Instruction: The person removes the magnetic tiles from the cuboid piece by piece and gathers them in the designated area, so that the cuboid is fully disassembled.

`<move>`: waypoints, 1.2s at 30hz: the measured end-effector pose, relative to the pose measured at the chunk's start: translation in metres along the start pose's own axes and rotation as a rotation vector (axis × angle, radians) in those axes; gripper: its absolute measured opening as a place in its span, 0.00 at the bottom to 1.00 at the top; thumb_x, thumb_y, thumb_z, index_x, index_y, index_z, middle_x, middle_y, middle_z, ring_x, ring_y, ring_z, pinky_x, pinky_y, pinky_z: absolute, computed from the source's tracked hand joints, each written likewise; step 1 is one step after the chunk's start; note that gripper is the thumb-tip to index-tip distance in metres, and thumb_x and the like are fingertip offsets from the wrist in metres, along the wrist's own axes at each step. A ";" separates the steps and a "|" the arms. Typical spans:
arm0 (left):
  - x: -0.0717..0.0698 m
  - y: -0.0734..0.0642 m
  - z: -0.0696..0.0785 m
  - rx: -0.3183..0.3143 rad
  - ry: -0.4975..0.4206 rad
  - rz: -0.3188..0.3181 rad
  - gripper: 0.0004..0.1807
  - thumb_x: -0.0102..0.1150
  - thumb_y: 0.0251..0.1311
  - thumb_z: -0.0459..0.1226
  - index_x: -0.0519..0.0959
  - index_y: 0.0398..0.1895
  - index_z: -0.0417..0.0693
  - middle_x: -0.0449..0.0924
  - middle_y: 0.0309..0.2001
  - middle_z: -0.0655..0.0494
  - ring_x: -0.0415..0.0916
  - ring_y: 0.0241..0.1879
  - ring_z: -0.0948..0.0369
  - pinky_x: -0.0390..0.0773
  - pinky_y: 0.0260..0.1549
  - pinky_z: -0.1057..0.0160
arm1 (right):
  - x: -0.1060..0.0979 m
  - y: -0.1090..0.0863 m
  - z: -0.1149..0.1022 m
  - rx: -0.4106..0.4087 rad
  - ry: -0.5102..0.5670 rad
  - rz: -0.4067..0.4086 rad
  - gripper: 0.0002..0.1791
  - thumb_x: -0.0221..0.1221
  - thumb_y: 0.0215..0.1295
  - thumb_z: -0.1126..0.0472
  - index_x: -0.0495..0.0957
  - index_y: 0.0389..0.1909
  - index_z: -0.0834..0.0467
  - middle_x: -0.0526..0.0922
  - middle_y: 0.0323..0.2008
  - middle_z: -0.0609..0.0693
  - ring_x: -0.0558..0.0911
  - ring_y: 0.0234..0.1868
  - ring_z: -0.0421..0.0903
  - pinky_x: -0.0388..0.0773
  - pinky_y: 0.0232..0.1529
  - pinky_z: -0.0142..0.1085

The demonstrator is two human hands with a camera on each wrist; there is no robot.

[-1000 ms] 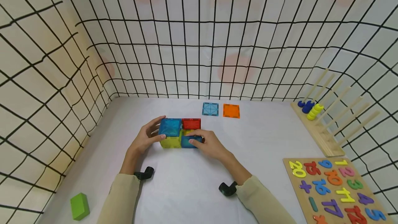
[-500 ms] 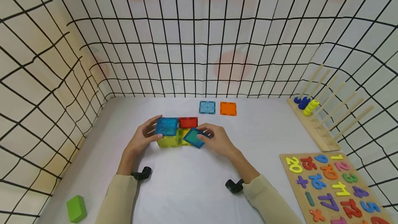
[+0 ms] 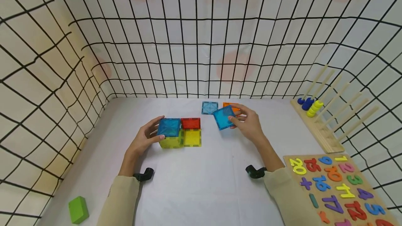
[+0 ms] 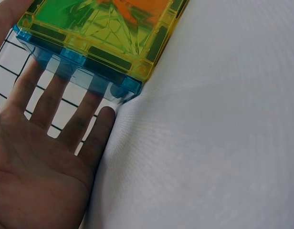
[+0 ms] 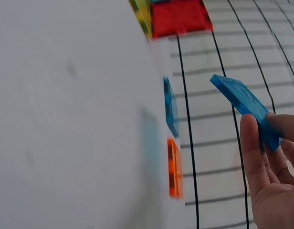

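My right hand (image 3: pixel 249 123) pinches a blue magnetic tile (image 3: pixel 223 117) by its edge, raised above the table. In the right wrist view the thumb and fingertips clasp the tilted blue tile (image 5: pixel 245 101). My left hand (image 3: pixel 145 138) holds the left side of a magnetic-tile cube (image 3: pixel 171 142), thumb at the front and fingers behind. A blue tile (image 3: pixel 169 127) tops that cube. Up close, a yellow tile face (image 4: pixel 97 52) shows, with the fingers spread along the blue side. Beside the cube a yellow tile (image 3: pixel 192 138) lies flat, and a red tile (image 3: pixel 191 123) stands behind it.
At the back lie a light blue tile (image 3: pixel 209 107) and an orange tile (image 3: pixel 226 104), partly covered by the held one. To the right are a pegged wooden rack (image 3: pixel 325 135) and a number board (image 3: pixel 290 175). A green block (image 3: pixel 78 209) sits front left; netting (image 3: pixel 201 55) surrounds the table.
The right hand has pulled the blue tile off the front of the right section and carried it right and back, uncovering the flat yellow tile. The left hand keeps its hold on the cube.
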State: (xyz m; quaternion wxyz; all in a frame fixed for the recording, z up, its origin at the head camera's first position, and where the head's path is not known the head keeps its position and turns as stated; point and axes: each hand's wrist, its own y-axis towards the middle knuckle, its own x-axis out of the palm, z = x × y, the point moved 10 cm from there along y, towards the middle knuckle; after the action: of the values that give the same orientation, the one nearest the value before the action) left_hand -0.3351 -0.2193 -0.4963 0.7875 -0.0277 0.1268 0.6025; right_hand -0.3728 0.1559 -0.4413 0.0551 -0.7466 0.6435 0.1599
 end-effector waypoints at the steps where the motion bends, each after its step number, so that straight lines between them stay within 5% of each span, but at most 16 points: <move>1: 0.000 0.000 0.000 -0.001 0.002 -0.001 0.44 0.68 0.62 0.39 0.60 0.80 0.52 0.60 0.79 0.53 0.56 0.78 0.38 0.56 0.74 0.31 | -0.011 0.003 0.001 -0.002 0.000 0.028 0.28 0.65 0.70 0.63 0.72 0.70 0.58 0.76 0.46 0.64 0.90 0.38 0.49 0.88 0.41 0.51; 6: 0.000 0.001 -0.001 -0.006 -0.001 -0.005 0.43 0.68 0.62 0.39 0.60 0.80 0.55 0.59 0.80 0.52 0.56 0.78 0.38 0.56 0.74 0.31 | -0.056 0.016 0.014 0.039 -0.008 0.149 0.27 0.63 0.72 0.60 0.72 0.70 0.58 0.75 0.45 0.60 0.88 0.34 0.38 0.88 0.42 0.46; 15: 0.000 0.001 0.001 -0.008 -0.015 -0.004 0.44 0.69 0.61 0.38 0.60 0.80 0.55 0.60 0.79 0.51 0.57 0.77 0.38 0.58 0.73 0.31 | -0.100 0.034 0.049 0.171 -0.069 0.246 0.30 0.62 0.73 0.55 0.69 0.73 0.56 0.74 0.51 0.57 0.86 0.34 0.37 0.87 0.45 0.45; 21: 0.001 0.002 -0.002 -0.004 -0.022 -0.008 0.45 0.69 0.61 0.38 0.59 0.81 0.51 0.59 0.80 0.53 0.56 0.78 0.39 0.54 0.75 0.32 | -0.112 0.040 0.074 0.237 -0.001 0.260 0.31 0.63 0.72 0.60 0.68 0.74 0.58 0.73 0.51 0.54 0.83 0.33 0.37 0.87 0.49 0.47; 30: 0.001 0.002 -0.002 0.005 -0.023 -0.012 0.45 0.69 0.61 0.37 0.59 0.81 0.50 0.59 0.80 0.52 0.56 0.78 0.38 0.55 0.74 0.31 | -0.121 0.044 0.105 0.360 0.033 0.287 0.33 0.63 0.71 0.67 0.67 0.75 0.59 0.75 0.50 0.53 0.83 0.34 0.36 0.89 0.44 0.36; 36: 0.000 0.002 -0.003 0.008 -0.021 -0.005 0.45 0.69 0.61 0.37 0.60 0.80 0.51 0.60 0.79 0.52 0.57 0.77 0.38 0.56 0.74 0.31 | -0.120 0.041 0.122 0.456 -0.036 0.282 0.32 0.63 0.72 0.61 0.68 0.74 0.60 0.78 0.51 0.55 0.84 0.25 0.34 0.87 0.36 0.28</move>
State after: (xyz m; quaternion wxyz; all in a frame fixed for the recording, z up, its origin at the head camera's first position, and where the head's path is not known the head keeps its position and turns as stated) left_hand -0.3374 -0.2194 -0.4991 0.7904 -0.0185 0.1207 0.6003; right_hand -0.4482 0.2971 -0.5138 0.2104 -0.6151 0.7593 0.0301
